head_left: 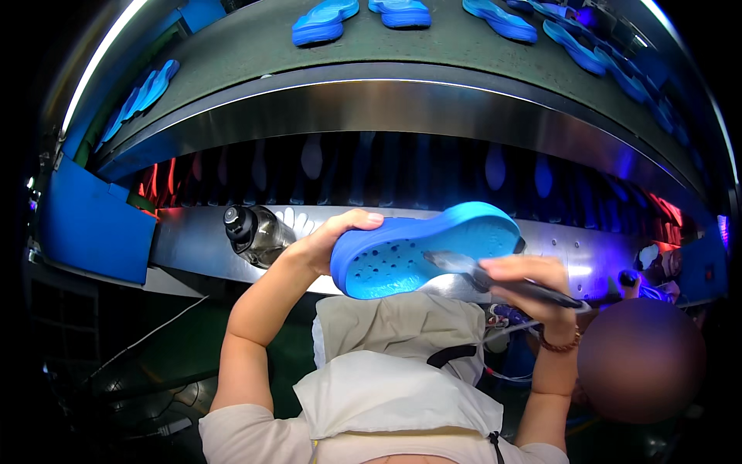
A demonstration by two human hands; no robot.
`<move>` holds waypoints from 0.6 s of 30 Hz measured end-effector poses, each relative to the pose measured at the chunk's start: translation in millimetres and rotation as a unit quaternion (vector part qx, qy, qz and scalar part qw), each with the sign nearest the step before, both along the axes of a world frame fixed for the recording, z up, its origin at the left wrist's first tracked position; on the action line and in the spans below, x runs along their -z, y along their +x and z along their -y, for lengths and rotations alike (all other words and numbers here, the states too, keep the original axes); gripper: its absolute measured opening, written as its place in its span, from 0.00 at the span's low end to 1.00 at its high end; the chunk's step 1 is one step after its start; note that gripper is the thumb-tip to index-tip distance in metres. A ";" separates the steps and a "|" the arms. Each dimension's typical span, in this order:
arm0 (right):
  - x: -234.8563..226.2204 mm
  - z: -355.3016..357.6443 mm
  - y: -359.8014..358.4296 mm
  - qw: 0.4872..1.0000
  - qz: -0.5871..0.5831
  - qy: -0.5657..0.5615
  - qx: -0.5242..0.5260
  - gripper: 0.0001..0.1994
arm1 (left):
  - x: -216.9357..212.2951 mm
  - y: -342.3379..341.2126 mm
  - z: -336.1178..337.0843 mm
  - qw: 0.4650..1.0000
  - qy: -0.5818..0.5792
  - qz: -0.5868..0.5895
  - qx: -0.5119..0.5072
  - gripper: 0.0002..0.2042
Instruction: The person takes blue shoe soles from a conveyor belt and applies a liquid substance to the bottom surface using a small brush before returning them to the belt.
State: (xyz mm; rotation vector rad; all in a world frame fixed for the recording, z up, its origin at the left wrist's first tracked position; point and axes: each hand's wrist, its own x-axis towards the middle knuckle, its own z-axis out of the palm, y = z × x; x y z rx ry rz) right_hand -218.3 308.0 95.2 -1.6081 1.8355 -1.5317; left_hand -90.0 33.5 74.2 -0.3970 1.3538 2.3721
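Observation:
A blue shoe sole (406, 241) with a lighter blue, glossy inner face is held up in front of me, tilted, with rows of small holes near its left end. My left hand (331, 238) grips that left end, thumb along the upper edge. In my right hand (535, 280) is a brush (545, 294) with a dark handle. Its pale, motion-blurred bristles (450, 261) lie over the middle of the sole's inner face and seem to touch it. The fingers of my right hand are closed round the handle.
A green conveyor belt (433, 48) carries several blue soles (501, 21) behind a metal edge (371, 104). On the steel ledge (193, 236) stands a dark-capped bottle (259, 234), with a white glove-like shape (297, 223) beside it. Another person (640, 359) is close on the right.

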 end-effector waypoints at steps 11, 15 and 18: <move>36.9 27.2 17.1 0.992 0.108 -0.006 0.064 0.10 | 61.8 -19.8 -35.4 0.933 0.287 -0.162 -0.141 0.48; 45.3 49.2 17.0 0.984 0.105 -0.040 0.138 0.09 | 76.3 -27.4 -53.4 0.929 0.311 -0.118 -0.165 0.47; 31.3 55.7 37.8 0.979 -0.174 -0.067 0.076 0.09 | 72.7 -34.1 -48.2 0.925 0.292 -0.152 -0.189 0.44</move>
